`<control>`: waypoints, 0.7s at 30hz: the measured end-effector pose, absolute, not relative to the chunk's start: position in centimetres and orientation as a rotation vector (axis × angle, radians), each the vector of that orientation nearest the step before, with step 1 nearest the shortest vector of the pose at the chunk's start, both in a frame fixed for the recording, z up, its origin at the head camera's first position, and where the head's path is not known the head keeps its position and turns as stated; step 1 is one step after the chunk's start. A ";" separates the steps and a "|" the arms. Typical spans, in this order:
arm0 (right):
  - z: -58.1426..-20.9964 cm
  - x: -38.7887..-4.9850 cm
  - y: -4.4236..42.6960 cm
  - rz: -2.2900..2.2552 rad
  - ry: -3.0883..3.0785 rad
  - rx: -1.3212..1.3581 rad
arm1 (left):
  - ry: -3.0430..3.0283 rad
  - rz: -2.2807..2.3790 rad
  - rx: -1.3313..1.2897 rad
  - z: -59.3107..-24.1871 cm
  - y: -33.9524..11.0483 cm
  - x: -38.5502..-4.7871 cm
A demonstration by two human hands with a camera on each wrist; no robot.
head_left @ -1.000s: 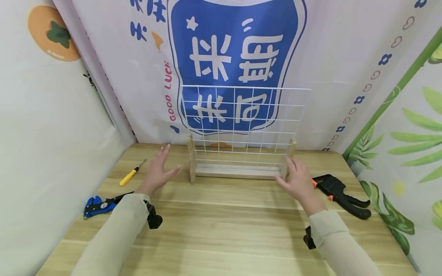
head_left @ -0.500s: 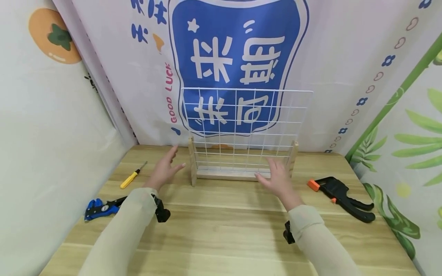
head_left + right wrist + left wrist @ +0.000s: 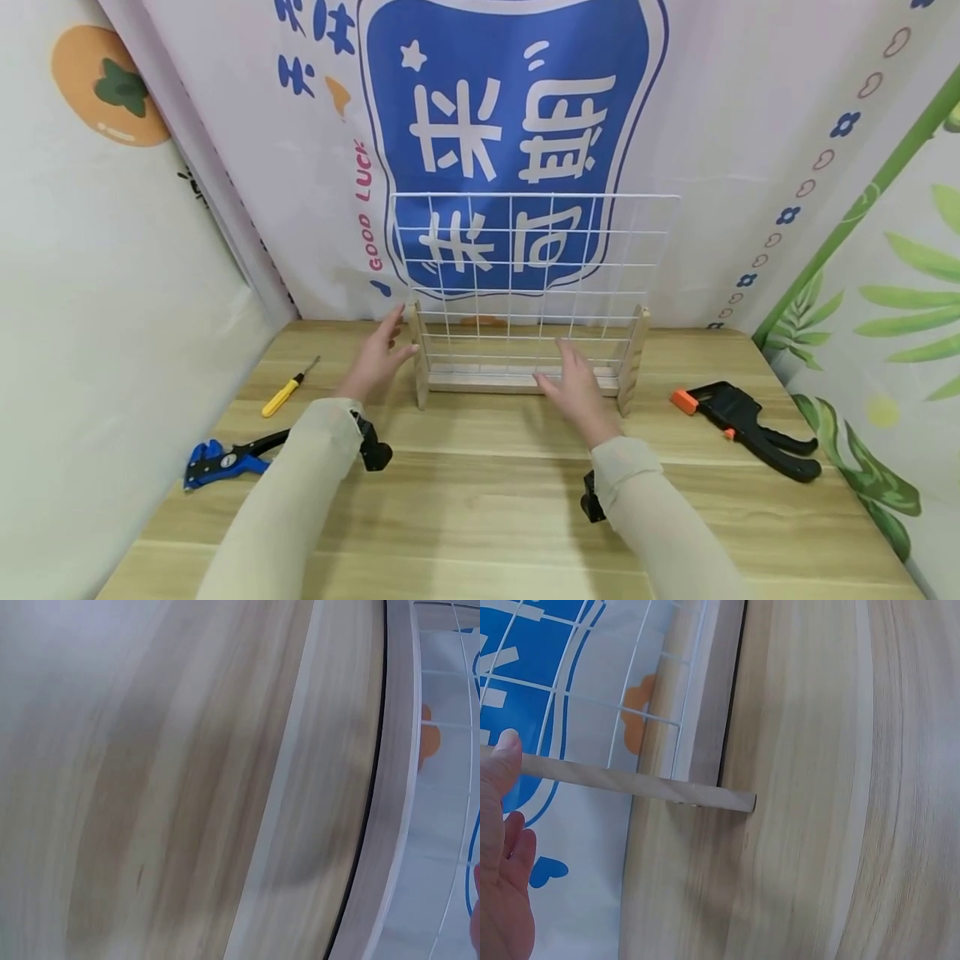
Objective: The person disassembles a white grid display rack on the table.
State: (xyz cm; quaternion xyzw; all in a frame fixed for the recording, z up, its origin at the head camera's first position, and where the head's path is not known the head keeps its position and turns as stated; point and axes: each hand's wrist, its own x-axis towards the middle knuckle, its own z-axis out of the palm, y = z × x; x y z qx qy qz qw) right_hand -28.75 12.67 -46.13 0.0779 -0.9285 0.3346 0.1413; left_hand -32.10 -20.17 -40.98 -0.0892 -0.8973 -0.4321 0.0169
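Note:
A white wire grid stands upright in a wooden frame, made of a left post, a right post and a low crossbar. My left hand is beside the left post, fingers spread. In the left wrist view the thumb of the left hand overlaps that post; whether it touches cannot be told. My right hand, fingers extended, is in front of the grid's lower right part and holds nothing. The right wrist view shows mostly tabletop and crossbar, with a sliver of finger.
On the wooden table, a yellow-handled screwdriver and a blue-and-black wire stripper lie at left, the latter partly behind the left sleeve. A black bar clamp with orange pads lies at right. A printed cloth hangs behind the grid.
My left hand has moved right, up to the left post. My right hand has left the right post and moved left across the front of the grid. The frame stays in place.

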 end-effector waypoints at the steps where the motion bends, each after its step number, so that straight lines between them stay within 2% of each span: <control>1: -46.2 -28.9 12.4 0.987 -2.672 0.208 | -2.782 -1.353 -0.279 -41.0 -20.1 -32.1; 10: -46.0 -29.5 10.1 1.173 -2.643 0.070 | -2.715 -1.394 -0.322 -41.2 -19.6 -32.8; 21: -46.2 -30.0 8.9 1.207 -2.606 0.064 | -2.500 -1.643 -0.415 -42.0 -19.0 -33.4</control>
